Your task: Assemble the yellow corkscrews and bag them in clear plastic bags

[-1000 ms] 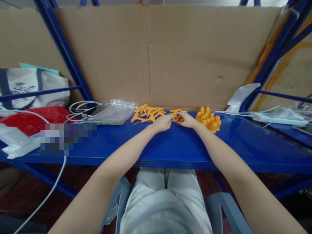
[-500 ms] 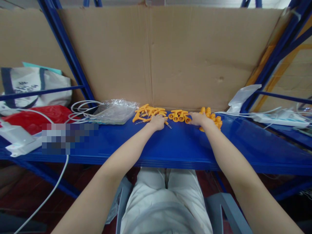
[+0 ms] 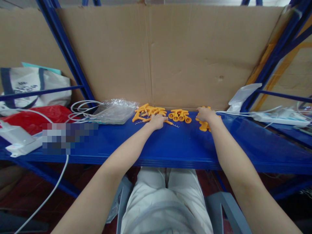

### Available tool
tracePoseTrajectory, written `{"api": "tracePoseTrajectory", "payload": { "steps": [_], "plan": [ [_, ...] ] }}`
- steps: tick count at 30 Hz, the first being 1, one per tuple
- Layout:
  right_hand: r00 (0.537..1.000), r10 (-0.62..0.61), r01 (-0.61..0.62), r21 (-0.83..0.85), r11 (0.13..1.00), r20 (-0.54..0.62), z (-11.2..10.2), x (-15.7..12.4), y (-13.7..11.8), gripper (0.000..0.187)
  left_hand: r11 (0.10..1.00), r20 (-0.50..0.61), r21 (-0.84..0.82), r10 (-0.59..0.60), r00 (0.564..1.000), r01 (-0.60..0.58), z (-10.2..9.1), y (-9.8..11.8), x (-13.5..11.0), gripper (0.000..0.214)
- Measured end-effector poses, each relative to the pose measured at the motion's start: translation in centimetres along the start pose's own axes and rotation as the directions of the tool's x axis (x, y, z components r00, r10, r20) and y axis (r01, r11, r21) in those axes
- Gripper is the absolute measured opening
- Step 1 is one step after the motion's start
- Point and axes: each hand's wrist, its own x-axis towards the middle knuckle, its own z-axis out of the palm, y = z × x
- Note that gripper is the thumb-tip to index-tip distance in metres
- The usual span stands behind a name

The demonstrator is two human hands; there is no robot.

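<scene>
Head view: tangled, uncountable orange plastic T-handles point(image 3: 149, 110) lie on the blue tabletop point(image 3: 170, 146); left hand point(image 3: 158, 122) grips one orange, spiral-tipped shaft point(image 3: 169, 122); four orange, funnel-shaped pieces point(image 3: 181, 117) lie mid-tabletop; right hand point(image 3: 206, 114), grasp unclear, partly covers several orange plastic sleeves point(image 3: 203, 126).

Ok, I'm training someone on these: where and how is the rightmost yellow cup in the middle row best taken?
Probably by the cup's outer wall near its mouth, from the front right: the round mouth faces the shelf's front edge, and the neighbouring cup crowds its left.
</scene>
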Motion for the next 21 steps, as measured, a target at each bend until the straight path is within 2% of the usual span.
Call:
{"api": "tracePoseTrajectory", "payload": {
  "steps": [4, 8, 16, 21],
  "plan": [
    [0.996, 0.094, -0.093, 0.003, 0.996, -0.009, -0.5, -0.6, -0.1, 0.044, 0.998, -0.052, -0.041, 0.054, 0.997, -0.056, 0.4, -0.1, 0.2, 0.042],
    [0.994, 0.107, -0.107, -0.001, 0.994, 0.017, -0.3, -0.5, 0.2, 0.041, 0.993, -0.054, -0.066, 0.091, 0.994, -0.094, 0.3, 0.0, 0.2, 0.039],
    [0.993, 0.114, -0.113, 0.031, 0.993, -0.031, 0.0, -0.1, 0.4, 0.043, 0.999, -0.055, -0.034, -0.030, 0.998, 0.028, -0.1, 0.3, -0.1, 0.041],
    [0.998, 0.055, -0.054, 0.035, 0.998, -0.025, 1.6, 1.6, 1.6, 0.041, 0.999, -0.093, -0.051, -0.012, 0.996, 0.007, 0.8, -0.9, 0.6, 0.039]
  ]
}}
